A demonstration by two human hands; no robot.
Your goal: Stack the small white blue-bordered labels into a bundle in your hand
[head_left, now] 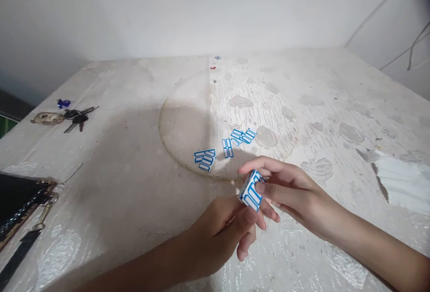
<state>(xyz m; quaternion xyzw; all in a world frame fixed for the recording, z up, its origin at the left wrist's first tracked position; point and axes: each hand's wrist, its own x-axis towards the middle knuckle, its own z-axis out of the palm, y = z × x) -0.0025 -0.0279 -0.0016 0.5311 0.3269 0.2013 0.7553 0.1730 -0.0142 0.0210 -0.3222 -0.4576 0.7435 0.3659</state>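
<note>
A small stack of white pieces with blue outlines point(251, 192) is held between both hands above the table. My left hand point(223, 231) pinches its lower edge, thumb on top. My right hand point(289, 189) grips its upper right side, with the thumb pressed on the top face and the index finger bent around the far edge. Just beyond the hands lie several loose blue-and-white pieces: a left cluster point(205, 160), a single middle piece point(227, 148) and a right cluster point(243, 136). What the pieces are made of I cannot tell.
The patterned table cover point(134, 220) carries a round stain mark. Keys point(79, 116) with a pale fob lie at left, near a purple scrap point(63, 103). A black pouch point(20, 200) with a strap sits at the left edge. White crumpled material point(403, 182) lies at right.
</note>
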